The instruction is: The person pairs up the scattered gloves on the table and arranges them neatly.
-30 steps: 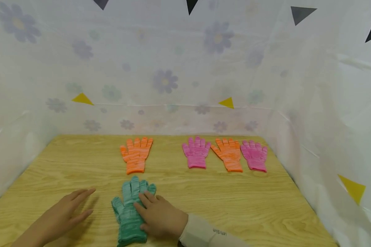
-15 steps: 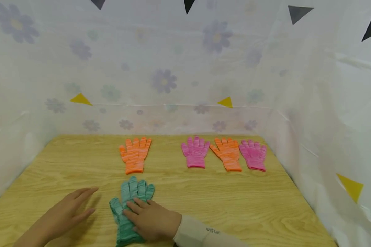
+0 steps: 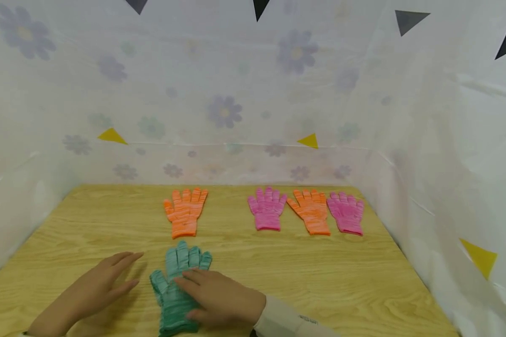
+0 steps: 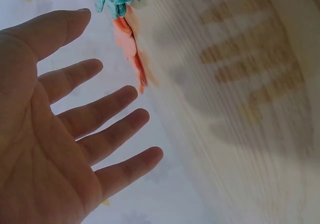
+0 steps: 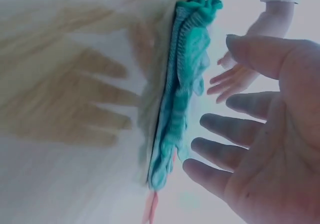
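Note:
A green knit glove (image 3: 174,306) lies on the table at the near middle, fingers pointing away. In the right wrist view the green glove (image 5: 182,84) looks thick and layered from the side. My right hand (image 3: 222,297) is over its right part, fingers extended; in the right wrist view that hand (image 5: 270,139) has spread fingers and a visible gap from the glove. To the left of the glove, my left hand (image 3: 93,286) hovers above the table, holding nothing. The left wrist view shows this hand (image 4: 65,129) with straight, spread fingers.
Behind the green glove lies an orange glove (image 3: 185,213). Farther right are a pink glove (image 3: 267,210), another orange glove (image 3: 313,214) and another pink glove (image 3: 346,213). The wooden table (image 3: 320,281) is enclosed by pale flowered sheeting (image 3: 236,70).
My right hand has slid left across the green glove, then lifted and shifted slightly back right. The left hand has moved a little right, towards the glove. The far gloves have stayed put.

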